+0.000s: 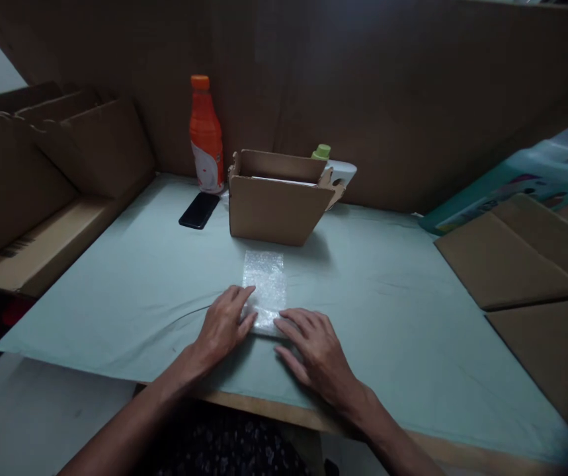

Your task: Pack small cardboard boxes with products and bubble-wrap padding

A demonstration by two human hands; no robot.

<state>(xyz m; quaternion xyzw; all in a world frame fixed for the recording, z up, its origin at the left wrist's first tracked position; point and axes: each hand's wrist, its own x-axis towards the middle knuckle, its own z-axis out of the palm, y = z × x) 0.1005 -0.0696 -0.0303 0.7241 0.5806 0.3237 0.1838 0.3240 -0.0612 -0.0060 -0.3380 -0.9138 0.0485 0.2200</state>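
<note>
Hands, left (225, 325) and right (313, 347), flat and unclenched, pressed on small clear bubble-wrap pouch (265, 289) atop pale green cloth-covered surface (393, 311).

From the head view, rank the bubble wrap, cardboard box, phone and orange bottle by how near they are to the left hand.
1. Bubble wrap: under the left hand's fingertips.
2. Cardboard box: beyond the wrap, mid-table.
3. Phone: back left, flat on the cloth; its gap from the hand is close to the box's.
4. Orange bottle: farthest, against the back wall.
</note>
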